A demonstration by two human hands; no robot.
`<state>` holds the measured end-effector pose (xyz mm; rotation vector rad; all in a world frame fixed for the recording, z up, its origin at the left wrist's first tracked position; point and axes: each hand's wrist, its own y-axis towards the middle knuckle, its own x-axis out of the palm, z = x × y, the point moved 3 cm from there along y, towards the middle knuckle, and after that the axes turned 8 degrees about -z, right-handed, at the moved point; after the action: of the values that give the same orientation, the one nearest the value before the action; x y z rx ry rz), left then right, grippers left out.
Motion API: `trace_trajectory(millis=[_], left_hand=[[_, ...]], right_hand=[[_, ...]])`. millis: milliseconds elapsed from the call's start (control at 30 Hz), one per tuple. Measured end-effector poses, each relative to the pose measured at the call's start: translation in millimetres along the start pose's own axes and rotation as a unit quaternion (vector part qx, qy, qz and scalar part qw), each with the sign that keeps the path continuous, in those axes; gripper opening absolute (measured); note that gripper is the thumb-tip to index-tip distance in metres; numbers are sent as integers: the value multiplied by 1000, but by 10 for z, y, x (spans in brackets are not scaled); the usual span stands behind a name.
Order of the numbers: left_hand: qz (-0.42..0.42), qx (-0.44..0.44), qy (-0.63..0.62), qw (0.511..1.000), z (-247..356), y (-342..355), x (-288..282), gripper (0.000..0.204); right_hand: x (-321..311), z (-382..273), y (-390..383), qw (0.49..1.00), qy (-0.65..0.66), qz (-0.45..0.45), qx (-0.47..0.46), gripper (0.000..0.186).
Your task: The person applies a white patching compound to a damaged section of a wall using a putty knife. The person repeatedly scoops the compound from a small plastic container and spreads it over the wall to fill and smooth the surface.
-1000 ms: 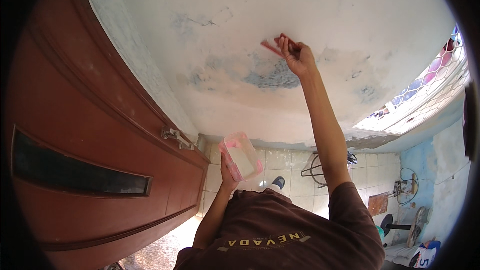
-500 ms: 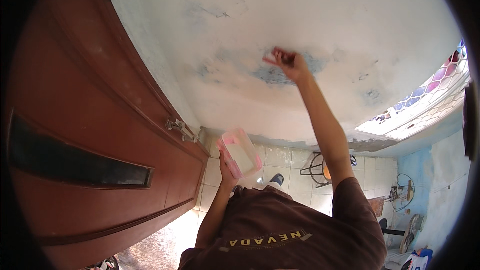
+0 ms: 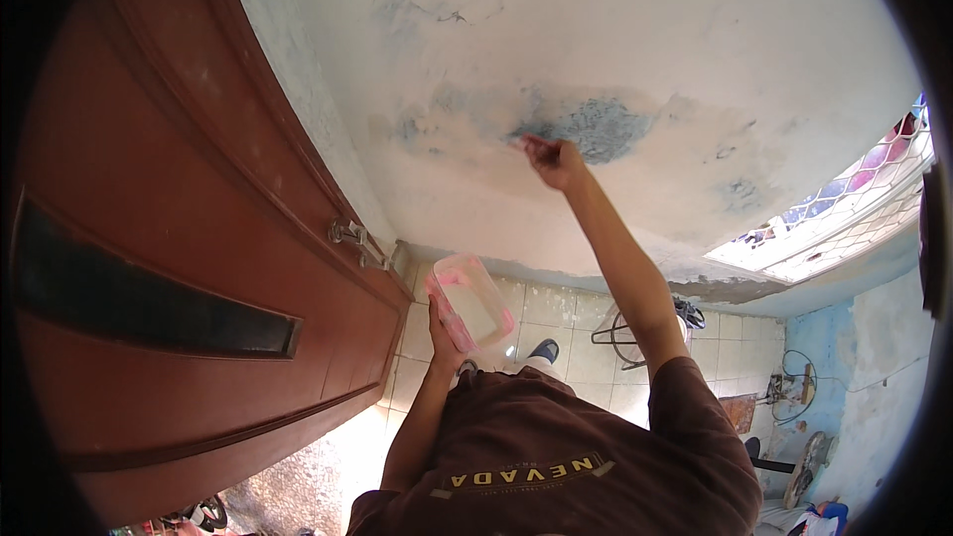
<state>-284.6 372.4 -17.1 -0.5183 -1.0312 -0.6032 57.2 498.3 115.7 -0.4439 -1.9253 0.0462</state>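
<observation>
The right hand (image 3: 556, 161) has moved left along the wall (image 3: 635, 30) and now presses a small tool, too small to identify, on the blue patch (image 3: 596, 127). The left hand (image 3: 444, 335) still grips one pink tub (image 3: 469, 303) beside one brown door (image 3: 169, 238).

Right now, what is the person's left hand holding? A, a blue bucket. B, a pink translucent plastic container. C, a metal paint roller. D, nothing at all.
B: the left hand grips a pink translucent plastic container from below, held up near the brown wooden door, while the right hand presses a small tool against the blue patch on the white wall.
</observation>
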Motion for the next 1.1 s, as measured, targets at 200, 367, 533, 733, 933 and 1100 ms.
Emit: trace_trajectory(millis=[200, 367, 533, 733, 933, 1100], left_hand=[[4, -5, -11, 1000, 49, -24, -3, 70], [1, -8, -3, 1000, -38, 42, -5, 71], [-37, -19, -16, 999, -30, 64, 43, 69], [-55, -24, 0, 998, -35, 108, 189, 66], [-56, -41, -13, 998, -100, 178, 180, 64], [-48, -42, -37, 997, -197, 211, 86, 64]], right_hand=[[1658, -680, -257, 982, 24, -170, -81, 35], [1735, -333, -943, 970, -24, -175, -169, 18], [-22, -123, -655, 995, -36, 50, -76, 32], [424, -1291, -458, 984, 72, -166, -5, 41], [1551, -1498, -1173, 969, -6, -165, -185, 28], [302, -504, -809, 985, -46, -96, -133, 15]])
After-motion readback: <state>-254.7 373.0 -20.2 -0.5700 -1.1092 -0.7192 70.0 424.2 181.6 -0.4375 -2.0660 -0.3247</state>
